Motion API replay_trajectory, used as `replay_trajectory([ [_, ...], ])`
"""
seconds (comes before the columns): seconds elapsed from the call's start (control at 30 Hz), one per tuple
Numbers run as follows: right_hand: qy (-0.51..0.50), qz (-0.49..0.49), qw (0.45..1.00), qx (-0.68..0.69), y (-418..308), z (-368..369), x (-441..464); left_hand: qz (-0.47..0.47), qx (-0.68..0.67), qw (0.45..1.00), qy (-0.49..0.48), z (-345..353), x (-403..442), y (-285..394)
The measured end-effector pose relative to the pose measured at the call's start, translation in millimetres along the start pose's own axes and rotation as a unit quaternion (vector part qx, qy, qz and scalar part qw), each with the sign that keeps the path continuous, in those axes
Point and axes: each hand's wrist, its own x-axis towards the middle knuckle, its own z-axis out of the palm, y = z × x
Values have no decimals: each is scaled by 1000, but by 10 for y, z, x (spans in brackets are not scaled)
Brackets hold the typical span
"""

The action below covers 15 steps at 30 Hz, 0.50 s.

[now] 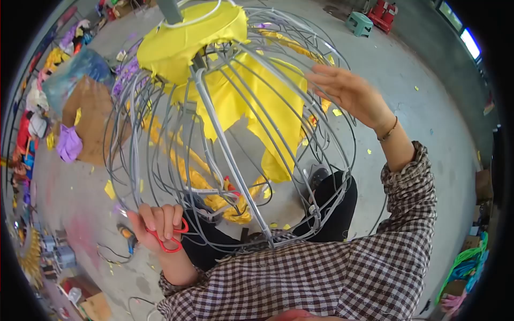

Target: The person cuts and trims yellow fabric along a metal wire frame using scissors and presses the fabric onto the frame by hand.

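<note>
A rounded cage of grey wires [230, 155] stands before me, between my legs. A yellow fabric disc [187, 40] wraps its top, and a loose piece of yellow fabric [267, 107] hangs inside the wires with a ragged lower edge. My left hand [158, 224] is closed around red-handled scissors [172, 242] at the cage's lower left, their blade end pointing left. My right hand [348, 93] is raised at the upper right side of the cage, fingers stretched out. Its fingertips are close to the wires and fabric; I cannot tell whether they touch.
Left of the cage lie brown cardboard [91, 120], a clear plastic bag [80, 72] and a purple piece [69, 143]. An orange-and-black tool [127, 237] lies near my left hand. A green stool [359, 24] stands at the back. Yellow scraps dot the floor [396, 160].
</note>
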Motion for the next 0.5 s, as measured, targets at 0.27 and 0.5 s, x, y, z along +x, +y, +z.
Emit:
replay_trajectory([
  [0.27, 31, -55, 943, -327, 129, 36, 66, -2, -15, 1000, 6, 13, -10, -36],
  [0.5, 63, 10, 968, -243, -4, 114, 149, -1, -27, 1000, 10, 101, -42, -78],
])
